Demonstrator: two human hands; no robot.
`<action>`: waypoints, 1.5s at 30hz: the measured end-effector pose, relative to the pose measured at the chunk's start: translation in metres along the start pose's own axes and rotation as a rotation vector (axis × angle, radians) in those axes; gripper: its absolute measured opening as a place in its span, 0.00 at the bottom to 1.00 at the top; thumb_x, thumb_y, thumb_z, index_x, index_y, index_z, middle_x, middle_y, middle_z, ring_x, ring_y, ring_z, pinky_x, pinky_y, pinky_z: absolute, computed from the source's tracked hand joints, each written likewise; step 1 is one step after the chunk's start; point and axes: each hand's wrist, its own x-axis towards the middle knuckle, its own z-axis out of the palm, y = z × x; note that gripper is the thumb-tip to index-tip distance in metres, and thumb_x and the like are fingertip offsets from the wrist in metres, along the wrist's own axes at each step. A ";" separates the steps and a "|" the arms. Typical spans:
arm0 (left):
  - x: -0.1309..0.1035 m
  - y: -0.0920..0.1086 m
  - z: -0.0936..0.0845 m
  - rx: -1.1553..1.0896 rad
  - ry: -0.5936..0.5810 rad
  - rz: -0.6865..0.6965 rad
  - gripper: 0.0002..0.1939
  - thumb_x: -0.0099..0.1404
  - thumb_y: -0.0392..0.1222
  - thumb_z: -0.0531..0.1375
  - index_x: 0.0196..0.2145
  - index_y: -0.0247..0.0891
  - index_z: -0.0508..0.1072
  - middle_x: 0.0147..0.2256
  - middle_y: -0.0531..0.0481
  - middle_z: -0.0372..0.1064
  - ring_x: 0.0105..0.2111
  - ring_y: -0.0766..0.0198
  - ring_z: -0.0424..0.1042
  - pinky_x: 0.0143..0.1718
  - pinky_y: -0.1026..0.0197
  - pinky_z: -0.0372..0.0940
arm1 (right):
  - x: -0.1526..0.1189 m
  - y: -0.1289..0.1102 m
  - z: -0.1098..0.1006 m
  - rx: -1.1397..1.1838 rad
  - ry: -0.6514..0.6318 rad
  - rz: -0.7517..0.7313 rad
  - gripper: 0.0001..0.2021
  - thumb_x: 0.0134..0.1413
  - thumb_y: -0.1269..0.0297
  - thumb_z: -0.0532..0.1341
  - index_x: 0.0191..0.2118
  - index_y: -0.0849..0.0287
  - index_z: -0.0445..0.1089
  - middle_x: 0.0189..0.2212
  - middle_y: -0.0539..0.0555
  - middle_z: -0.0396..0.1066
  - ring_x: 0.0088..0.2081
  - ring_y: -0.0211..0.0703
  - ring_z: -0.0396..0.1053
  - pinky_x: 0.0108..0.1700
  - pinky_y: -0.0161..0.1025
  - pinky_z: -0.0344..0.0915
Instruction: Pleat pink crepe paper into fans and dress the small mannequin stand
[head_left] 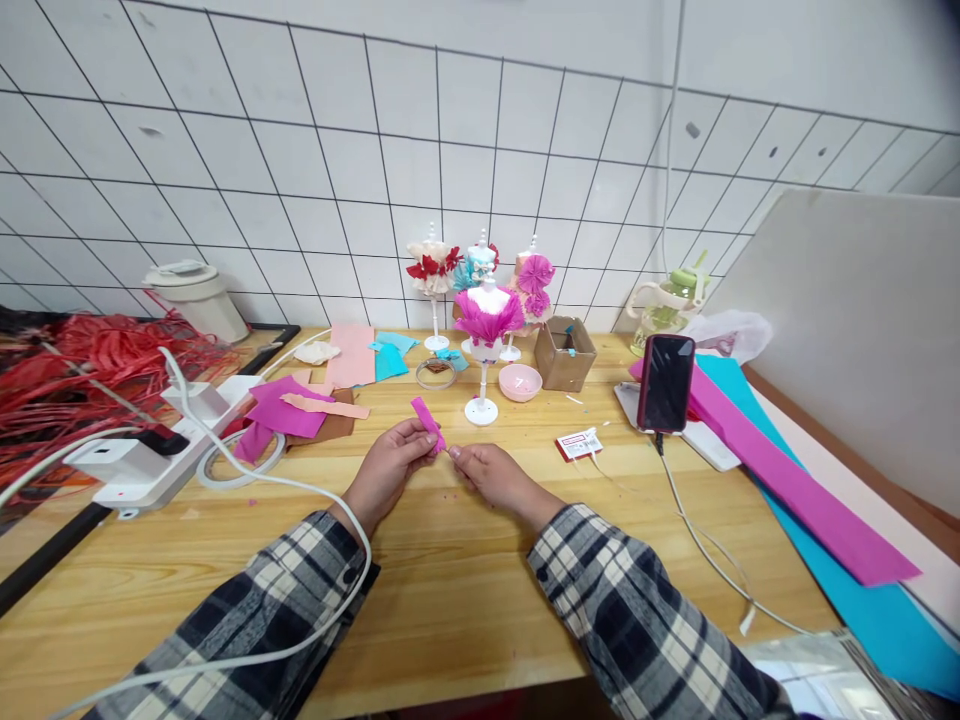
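Observation:
A narrow magenta crepe paper strip (425,416) is pinched in my left hand (388,470), its upper end sticking out above the fingers. My right hand (495,474) is closed in a pinch at the strip's lower end; the exact spot between its fingertips is too small to make out. Just beyond my hands stands a small white dress form (481,410) wearing a ruffled magenta paper top (489,318). Behind it are several more dress forms with red-and-cream, blue and pink paper ruffles. Tiny magenta scraps lie on the wood below my fingers.
A pink bowl (520,382) and a cardboard box (565,354) stand behind my right hand. A phone (666,382) leans upright at right near long paper sheets (810,480). Magenta paper pieces (289,408) and a power strip (176,450) lie left. A white cable crosses my left sleeve.

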 end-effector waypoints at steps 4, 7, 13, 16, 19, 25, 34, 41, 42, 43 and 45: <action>0.000 0.000 0.001 0.001 -0.001 0.003 0.14 0.47 0.38 0.71 0.32 0.35 0.75 0.27 0.53 0.72 0.27 0.70 0.69 0.33 0.67 0.65 | 0.001 0.002 0.000 -0.007 -0.004 -0.006 0.24 0.64 0.50 0.48 0.21 0.58 0.56 0.15 0.45 0.56 0.19 0.33 0.54 0.25 0.32 0.50; 0.000 0.000 0.001 0.003 0.006 -0.002 0.14 0.46 0.38 0.71 0.32 0.35 0.75 0.28 0.52 0.72 0.27 0.70 0.70 0.33 0.67 0.65 | 0.000 0.001 0.000 -0.012 0.001 -0.003 0.24 0.64 0.50 0.47 0.21 0.58 0.56 0.15 0.46 0.56 0.20 0.34 0.54 0.25 0.32 0.50; 0.000 0.002 -0.001 -0.020 0.007 -0.012 0.12 0.48 0.37 0.70 0.31 0.35 0.74 0.28 0.52 0.73 0.28 0.70 0.71 0.33 0.68 0.67 | -0.001 -0.001 -0.001 -0.025 0.018 -0.003 0.23 0.64 0.50 0.47 0.21 0.58 0.57 0.15 0.46 0.57 0.20 0.34 0.55 0.24 0.32 0.51; 0.001 0.002 -0.001 -0.074 0.029 -0.038 0.10 0.50 0.35 0.69 0.31 0.34 0.75 0.29 0.50 0.74 0.30 0.69 0.72 0.36 0.67 0.68 | -0.002 -0.002 0.000 -0.017 0.033 0.011 0.23 0.64 0.50 0.47 0.21 0.58 0.57 0.16 0.46 0.56 0.20 0.34 0.55 0.24 0.31 0.51; 0.002 0.002 -0.002 -0.105 0.052 -0.070 0.06 0.51 0.33 0.68 0.29 0.32 0.76 0.30 0.48 0.75 0.30 0.69 0.73 0.37 0.67 0.69 | -0.001 -0.002 0.002 -0.006 0.087 0.025 0.22 0.64 0.50 0.47 0.23 0.58 0.58 0.16 0.46 0.57 0.20 0.33 0.55 0.23 0.31 0.51; 0.003 -0.003 -0.005 -0.109 0.053 -0.073 0.07 0.50 0.33 0.68 0.29 0.32 0.76 0.29 0.48 0.75 0.30 0.68 0.74 0.36 0.67 0.69 | 0.000 0.002 0.005 0.069 0.133 0.062 0.22 0.64 0.48 0.46 0.27 0.59 0.61 0.17 0.45 0.57 0.18 0.33 0.55 0.22 0.31 0.53; 0.003 -0.003 -0.003 -0.048 0.012 -0.078 0.09 0.49 0.37 0.70 0.28 0.33 0.76 0.29 0.48 0.76 0.30 0.68 0.74 0.37 0.67 0.68 | 0.001 0.003 0.005 0.079 0.096 0.068 0.22 0.65 0.48 0.46 0.28 0.59 0.61 0.17 0.45 0.57 0.18 0.33 0.55 0.21 0.31 0.53; 0.002 -0.002 -0.002 -0.032 0.000 -0.076 0.09 0.49 0.38 0.70 0.29 0.33 0.77 0.29 0.48 0.76 0.30 0.68 0.74 0.37 0.66 0.68 | 0.002 0.004 0.005 0.108 0.091 0.053 0.22 0.64 0.47 0.47 0.27 0.58 0.60 0.16 0.44 0.56 0.17 0.32 0.54 0.20 0.31 0.52; 0.002 -0.002 -0.002 -0.029 0.001 -0.077 0.09 0.49 0.38 0.70 0.29 0.33 0.77 0.29 0.48 0.76 0.30 0.67 0.74 0.37 0.66 0.69 | 0.002 0.004 0.005 0.106 0.095 0.048 0.22 0.64 0.47 0.47 0.27 0.58 0.60 0.16 0.44 0.56 0.17 0.32 0.54 0.20 0.31 0.52; 0.002 -0.002 -0.001 -0.026 0.004 -0.078 0.09 0.49 0.38 0.70 0.29 0.33 0.77 0.29 0.48 0.76 0.30 0.67 0.74 0.36 0.66 0.69 | 0.002 0.004 0.005 0.105 0.100 0.044 0.22 0.64 0.47 0.47 0.26 0.58 0.60 0.16 0.44 0.56 0.18 0.33 0.54 0.21 0.31 0.53; 0.001 -0.001 -0.001 -0.020 0.012 -0.076 0.09 0.49 0.38 0.70 0.28 0.33 0.76 0.29 0.48 0.76 0.30 0.67 0.74 0.36 0.66 0.69 | 0.002 0.004 0.005 0.103 0.104 0.042 0.22 0.64 0.47 0.47 0.26 0.58 0.60 0.16 0.45 0.56 0.18 0.33 0.54 0.21 0.31 0.53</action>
